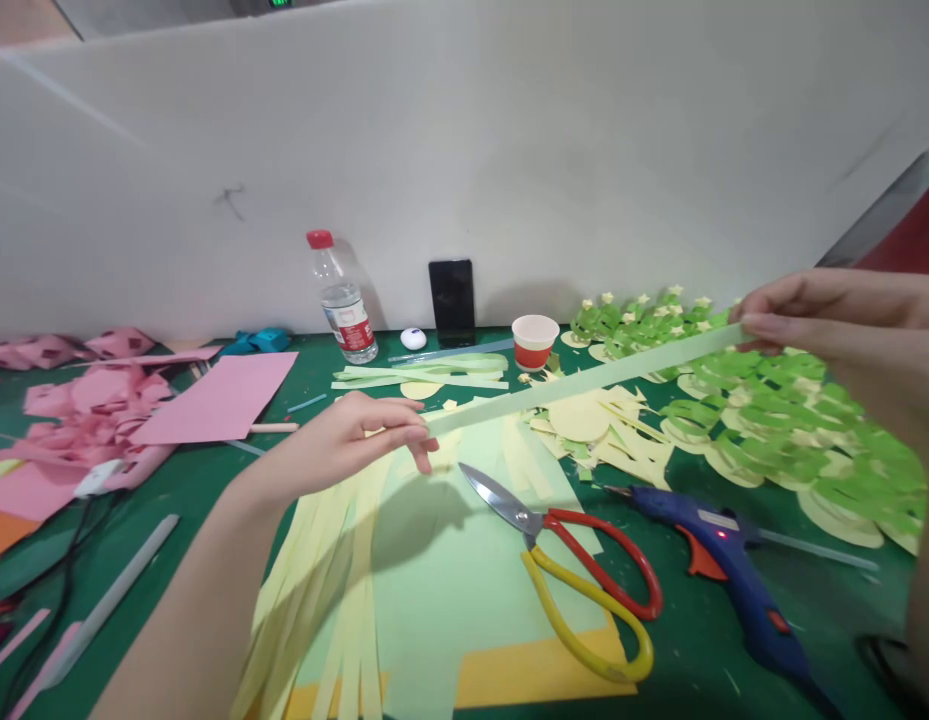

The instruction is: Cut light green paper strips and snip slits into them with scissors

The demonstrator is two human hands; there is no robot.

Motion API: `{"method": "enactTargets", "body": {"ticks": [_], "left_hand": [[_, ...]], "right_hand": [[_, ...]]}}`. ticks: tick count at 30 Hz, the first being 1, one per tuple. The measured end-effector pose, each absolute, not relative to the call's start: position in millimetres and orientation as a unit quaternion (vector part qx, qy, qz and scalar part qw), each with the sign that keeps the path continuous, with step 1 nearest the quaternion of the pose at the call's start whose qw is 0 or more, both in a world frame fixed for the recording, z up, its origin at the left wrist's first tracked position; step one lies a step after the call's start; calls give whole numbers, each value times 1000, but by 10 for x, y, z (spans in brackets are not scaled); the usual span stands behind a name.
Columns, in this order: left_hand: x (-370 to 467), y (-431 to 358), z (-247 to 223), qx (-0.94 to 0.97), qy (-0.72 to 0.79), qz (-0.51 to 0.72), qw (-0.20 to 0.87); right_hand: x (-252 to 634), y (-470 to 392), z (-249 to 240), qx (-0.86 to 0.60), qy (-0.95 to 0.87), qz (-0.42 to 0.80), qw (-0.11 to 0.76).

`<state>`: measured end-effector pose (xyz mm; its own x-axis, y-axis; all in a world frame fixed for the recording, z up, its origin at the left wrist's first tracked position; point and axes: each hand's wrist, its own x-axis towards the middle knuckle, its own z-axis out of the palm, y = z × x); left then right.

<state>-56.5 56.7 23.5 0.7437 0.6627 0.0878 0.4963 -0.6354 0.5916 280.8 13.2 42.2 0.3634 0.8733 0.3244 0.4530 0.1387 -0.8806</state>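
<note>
One strip, pale green: I held it straight and slanting above the bench, my left fingers pinched on its lower end, my right fingers on its upper end. Scissors lay on the paper below, a glue gun to their right.

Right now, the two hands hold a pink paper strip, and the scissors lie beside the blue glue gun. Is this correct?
Only the colour is wrong: the head view shows the left hand and the right hand holding a pale green paper strip, not a pink one. The scissors do lie beside the blue glue gun.
</note>
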Motion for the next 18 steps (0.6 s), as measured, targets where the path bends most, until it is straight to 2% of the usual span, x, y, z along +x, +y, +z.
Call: {"method": "enactTargets", "body": {"ticks": [6, 10, 13, 18], "left_hand": [[-677, 676, 229, 870, 371, 160, 282], [-631, 648, 219, 876, 374, 144, 269], [-514, 555, 212, 892, 341, 115, 274], [-341, 355, 223, 917, 271, 117, 267]], "right_hand": [[3124, 217, 440, -669, -516, 167, 509], [3002, 185, 436, -747, -570, 33, 340], [2680, 134, 342, -605, -717, -64, 340], [2162, 72, 122, -395, -885, 74, 236]]}}
